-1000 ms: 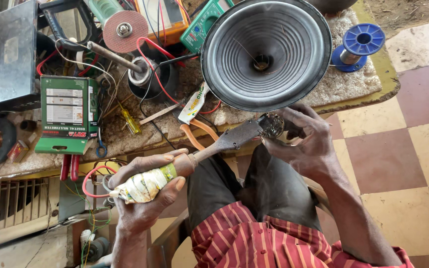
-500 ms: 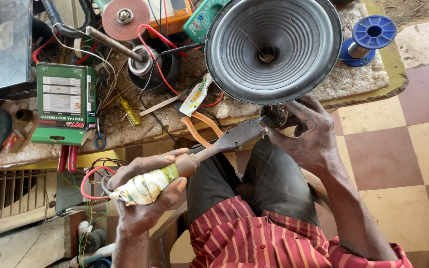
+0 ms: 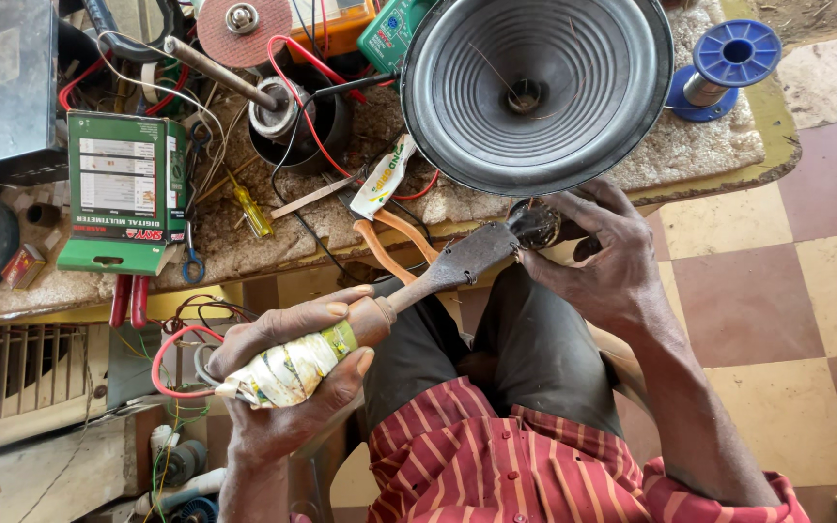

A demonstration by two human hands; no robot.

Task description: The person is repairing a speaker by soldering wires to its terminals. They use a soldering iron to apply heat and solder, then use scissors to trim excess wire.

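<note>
A: Below the bench's front edge point(image 3: 699, 184), what sits over the lap?

B: The left hand point(image 3: 288, 373), at about 7 o'clock in the view, has its fingers clamped round the taped handle of a soldering iron point(image 3: 380, 315). The iron's shaft runs up toward 1 o'clock, and its flat tip meets a small dark part point(image 3: 535, 225) held in the right hand point(image 3: 612, 261), whose fingers are closed on it.

A: How close is that to the bench?

B: Just beneath the lip. The big speaker cone point(image 3: 540, 92) overhangs the edge directly above the tip, at 12 o'clock from it, so there is little clearance upward.

A: And the sides?

B: At 9 o'clock from the tip, orange-handled pliers point(image 3: 394, 242) hang over the edge, close to the shaft. Toward 3 o'clock lies open checked floor point(image 3: 777, 291). A blue wire spool point(image 3: 724, 63) stands near the bench's corner at 2 o'clock, well apart from both hands.
</note>
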